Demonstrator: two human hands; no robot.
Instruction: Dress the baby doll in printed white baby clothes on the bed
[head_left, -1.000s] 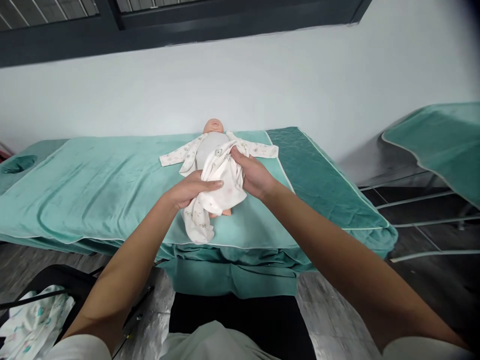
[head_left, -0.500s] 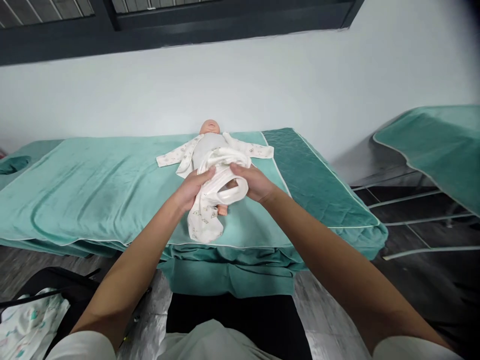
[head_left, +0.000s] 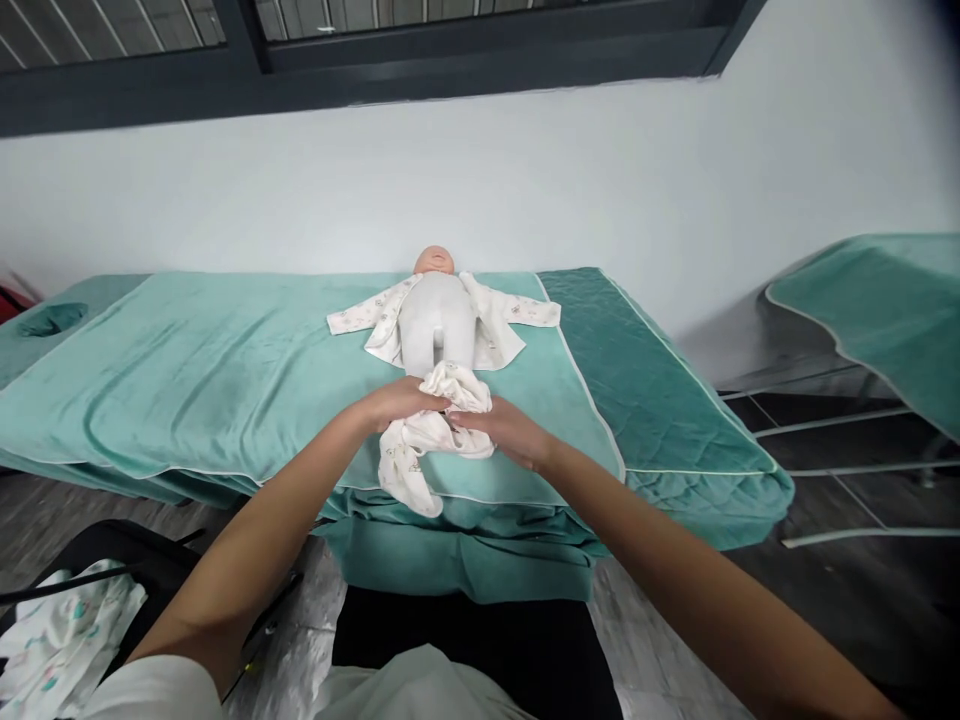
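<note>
A baby doll (head_left: 439,310) lies on its back on the green bed, head toward the wall. Its arms are in the sleeves of a white patterned baby jacket (head_left: 499,335), which is spread open at the front. Bunched over the doll's lower legs is a pair of white patterned baby trousers (head_left: 431,435), one leg trailing toward the bed's near edge. My left hand (head_left: 405,402) grips the cloth from the left, and my right hand (head_left: 506,425) grips it from the right. The doll's feet are hidden by the cloth and my hands.
The bed (head_left: 217,370) carries a green cover and stands against a white wall. At lower left, patterned cloth (head_left: 71,630) lies on a black chair (head_left: 135,550). A second green-covered piece of furniture (head_left: 885,290) with metal bars stands to the right.
Both hands have lowered the trousers from in front of the doll's torso to its lower legs, bunching them up. The doll's torso and thighs are now uncovered. The view has shifted slightly.
</note>
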